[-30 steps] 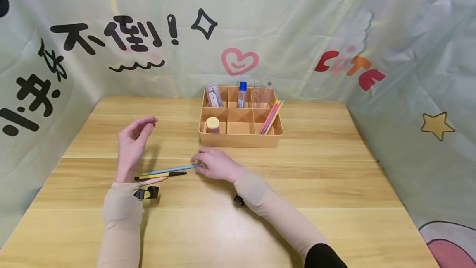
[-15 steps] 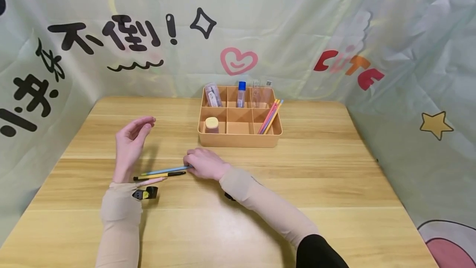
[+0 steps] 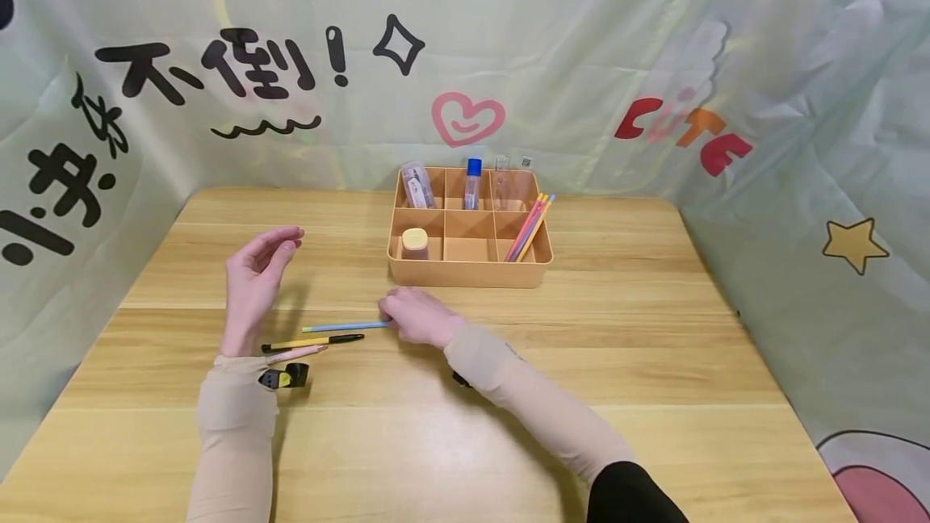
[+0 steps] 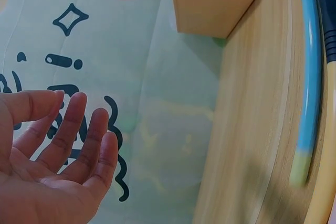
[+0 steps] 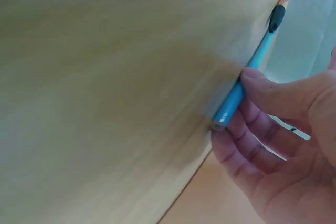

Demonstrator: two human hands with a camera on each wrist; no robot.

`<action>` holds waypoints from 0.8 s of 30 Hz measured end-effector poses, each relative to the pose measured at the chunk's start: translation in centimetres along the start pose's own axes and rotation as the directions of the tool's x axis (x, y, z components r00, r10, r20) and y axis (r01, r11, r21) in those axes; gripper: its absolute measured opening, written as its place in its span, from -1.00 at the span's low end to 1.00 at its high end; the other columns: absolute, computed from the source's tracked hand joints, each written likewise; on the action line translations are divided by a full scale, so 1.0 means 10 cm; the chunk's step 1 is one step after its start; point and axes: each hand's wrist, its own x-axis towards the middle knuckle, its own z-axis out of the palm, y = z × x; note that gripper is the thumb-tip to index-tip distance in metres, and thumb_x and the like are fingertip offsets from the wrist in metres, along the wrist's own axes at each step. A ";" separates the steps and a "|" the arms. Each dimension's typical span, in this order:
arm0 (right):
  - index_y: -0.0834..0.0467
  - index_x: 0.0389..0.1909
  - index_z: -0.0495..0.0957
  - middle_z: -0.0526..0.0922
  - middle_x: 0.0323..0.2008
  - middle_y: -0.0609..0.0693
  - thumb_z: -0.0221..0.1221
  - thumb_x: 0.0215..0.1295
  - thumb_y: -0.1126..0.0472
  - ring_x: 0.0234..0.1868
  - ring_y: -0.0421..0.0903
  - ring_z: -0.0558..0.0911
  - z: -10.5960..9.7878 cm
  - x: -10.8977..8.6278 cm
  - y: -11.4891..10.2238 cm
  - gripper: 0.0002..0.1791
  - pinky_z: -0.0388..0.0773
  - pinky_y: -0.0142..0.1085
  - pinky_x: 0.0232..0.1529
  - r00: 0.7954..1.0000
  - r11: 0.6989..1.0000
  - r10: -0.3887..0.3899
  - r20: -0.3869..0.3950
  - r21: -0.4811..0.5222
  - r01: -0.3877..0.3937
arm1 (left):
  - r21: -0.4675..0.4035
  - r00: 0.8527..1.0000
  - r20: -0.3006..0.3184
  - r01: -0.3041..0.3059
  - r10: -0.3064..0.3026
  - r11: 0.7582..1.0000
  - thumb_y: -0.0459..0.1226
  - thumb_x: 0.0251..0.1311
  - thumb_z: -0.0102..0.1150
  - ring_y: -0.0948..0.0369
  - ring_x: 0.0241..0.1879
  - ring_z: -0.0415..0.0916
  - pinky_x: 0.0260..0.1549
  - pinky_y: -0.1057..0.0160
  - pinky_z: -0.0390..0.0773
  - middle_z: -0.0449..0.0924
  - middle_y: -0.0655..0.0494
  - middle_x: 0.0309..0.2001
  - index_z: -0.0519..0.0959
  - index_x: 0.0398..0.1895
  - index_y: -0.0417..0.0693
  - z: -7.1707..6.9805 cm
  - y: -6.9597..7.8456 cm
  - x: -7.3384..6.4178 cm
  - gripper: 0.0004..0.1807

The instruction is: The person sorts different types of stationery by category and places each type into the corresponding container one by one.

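My right hand pinches the far right end of a slim blue pencil with a light green tip. In the right wrist view, thumb and fingers hold the pencil close to its flat end, low over the table. A yellow pen with a black end lies just in front of it, and a pink pencil lies nearer, partly hidden by my left wrist. My left hand hovers above the table behind these, fingers loosely bent and holding nothing, as the left wrist view also shows.
An orange divided organizer stands at the back middle. In it are a blue-capped tube, a small jar with a cream lid, a clear packet and several coloured pencils. A printed cloth hangs behind the wooden table.
My right hand first shifts left along the blue pencil, then moves back right, and the pencil slides right with it. The left hand stays nearly still.
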 end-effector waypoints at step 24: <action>0.03 -0.68 0.23 0.23 -0.63 -0.13 0.29 -0.05 0.53 -0.51 -0.19 0.25 -0.28 -0.71 0.48 -0.54 0.22 -0.40 -0.47 0.989 0.995 0.083 0.124 -0.073 -0.075 | -0.022 1.000 0.005 0.001 -0.001 1.000 -0.40 0.38 0.16 0.36 -0.10 0.66 -0.05 0.56 0.56 0.74 0.37 -0.14 0.61 0.06 -0.40 0.03 0.00 -0.01 -0.72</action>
